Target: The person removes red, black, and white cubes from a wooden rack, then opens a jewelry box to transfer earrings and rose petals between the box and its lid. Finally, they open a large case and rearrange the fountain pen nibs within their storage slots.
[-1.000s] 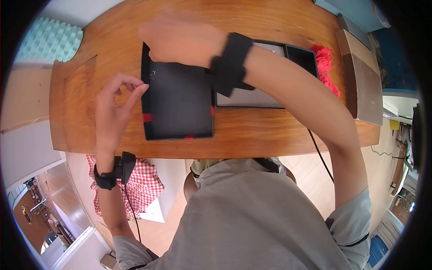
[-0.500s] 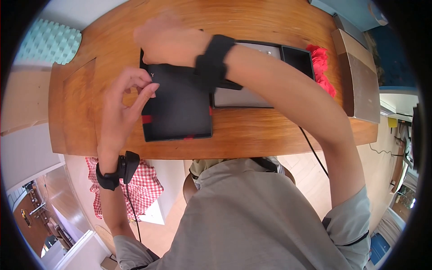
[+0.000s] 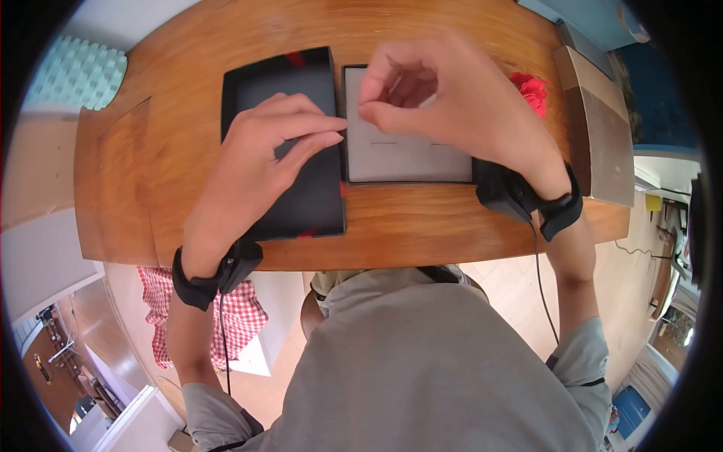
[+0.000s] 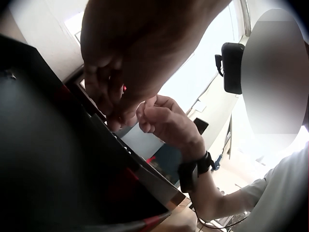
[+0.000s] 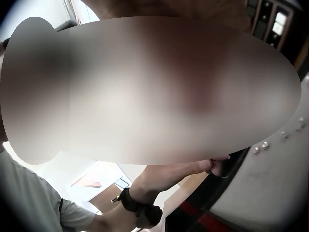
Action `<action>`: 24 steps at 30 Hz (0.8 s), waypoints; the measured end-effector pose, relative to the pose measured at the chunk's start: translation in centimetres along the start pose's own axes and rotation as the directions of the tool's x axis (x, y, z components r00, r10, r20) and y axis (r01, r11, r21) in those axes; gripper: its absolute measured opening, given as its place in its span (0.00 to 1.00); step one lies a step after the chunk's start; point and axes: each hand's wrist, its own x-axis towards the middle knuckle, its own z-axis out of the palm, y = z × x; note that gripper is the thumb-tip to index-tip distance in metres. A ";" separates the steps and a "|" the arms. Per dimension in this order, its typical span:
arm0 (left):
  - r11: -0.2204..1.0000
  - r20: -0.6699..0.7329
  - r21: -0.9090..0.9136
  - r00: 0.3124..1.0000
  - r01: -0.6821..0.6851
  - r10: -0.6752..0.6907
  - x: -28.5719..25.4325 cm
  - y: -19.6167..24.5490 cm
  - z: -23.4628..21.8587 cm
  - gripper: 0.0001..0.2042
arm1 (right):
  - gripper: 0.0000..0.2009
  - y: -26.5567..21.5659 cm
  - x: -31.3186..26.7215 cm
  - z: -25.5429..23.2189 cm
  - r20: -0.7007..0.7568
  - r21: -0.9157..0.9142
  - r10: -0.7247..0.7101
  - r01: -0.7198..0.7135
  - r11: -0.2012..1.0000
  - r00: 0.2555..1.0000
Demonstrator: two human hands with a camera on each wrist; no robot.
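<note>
In the head view my left hand (image 3: 260,154) is over the black box lid (image 3: 307,207), thumb and index fingertips close together at its right edge. My right hand (image 3: 463,105) hovers over the grey pad (image 3: 422,166) in the neighbouring black box, its thumb against curled fingers. The two hands' fingertips nearly meet, as the left wrist view also shows. I cannot tell whether anything tiny sits in either pinch. Slits cut the pad, and several pearl-like beads (image 5: 265,145) lie on it in the right wrist view. A small glint (image 4: 9,75) shows inside the lid.
Red cloth-like flowers (image 3: 529,94) lie right of the box, partly behind the right hand. A brown cardboard box (image 3: 599,128) stands at the table's right edge. A pale green bumpy object (image 3: 83,71) is at the back left. Cables hang from both wrist bands.
My right hand has swung from the far left corner of the lid to above the grey pad. My left hand has moved right across the lid, whose far edge is uncovered.
</note>
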 end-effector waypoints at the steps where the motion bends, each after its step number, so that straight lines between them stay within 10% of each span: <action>1: 1.000 0.004 -0.021 1.000 -0.003 0.003 0.3 0.2 0.3 0.06 | 0.06 0.1 -0.6 0.0 -0.004 0.001 0.004 -0.004 1.000 1.000; 10: 0.979 0.133 -0.086 0.976 0.184 -0.171 1.1 1.3 0.8 0.07 | 0.07 2.6 -3.9 0.2 -0.094 -0.093 0.043 -0.052 0.994 0.995; 13: 0.997 0.025 -0.072 1.000 0.007 -0.006 1.3 0.5 1.4 0.06 | 0.07 3.2 -4.1 0.5 -0.104 -0.080 -0.058 0.050 0.996 0.993; 24: 0.998 0.088 -0.056 0.996 0.038 -0.033 1.4 1.0 1.7 0.08 | 0.10 3.3 -4.4 1.2 -0.085 -0.099 -0.043 0.035 0.994 0.995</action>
